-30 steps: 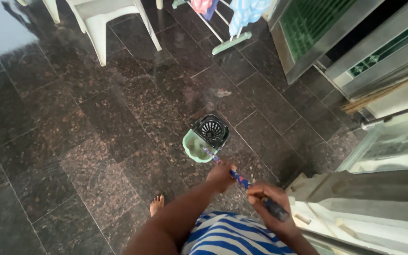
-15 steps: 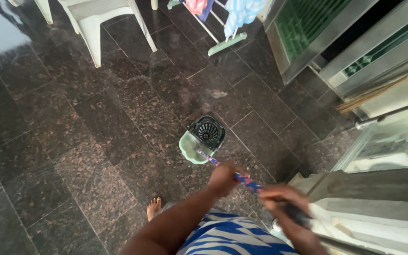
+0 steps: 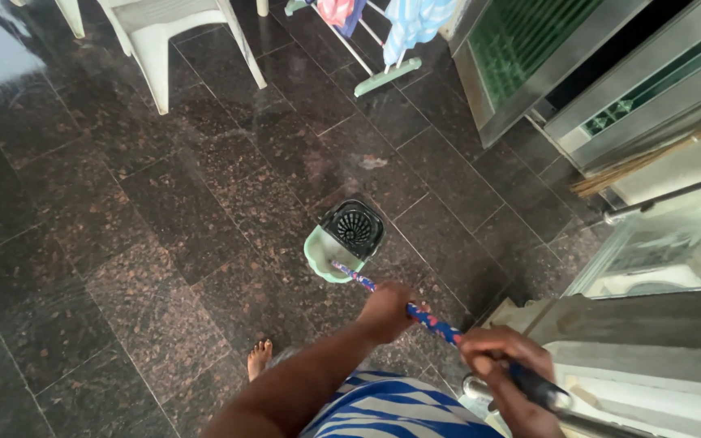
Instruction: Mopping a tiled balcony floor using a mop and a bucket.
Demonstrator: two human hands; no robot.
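Head view, looking down. I see my left hand (image 3: 384, 310) closed around the mop handle (image 3: 432, 320), a slim pole patterned in blue, red and pink, at about its middle; the fingers wrap fully round it. My right hand (image 3: 503, 357) is fisted around the dark grip at the upper end of the same pole, near the lower right edge of the view. The pole slopes from that grip up and to the left, and its lower end sits in the open half of the mop bucket (image 3: 336, 247), a pale green tub; its black wringer basket (image 3: 354, 227) occupies the far half. The bucket stands on the dark speckled stone floor (image 3: 164, 211), just beyond my left hand.

Compared with half a second ago, my right hand has come lower and further right and is now sharp rather than blurred, showing the grip clearly; my left hand has kept its hold at nearly the same spot. The bucket has stayed where it was on the tiles. One second ago both hands were higher and closer together on the pole.

My bare foot (image 3: 259, 357) rests on the floor at lower left of my arm. A white plastic chair (image 3: 164, 32) and a clothes rack (image 3: 383, 49) stand well apart at the top.
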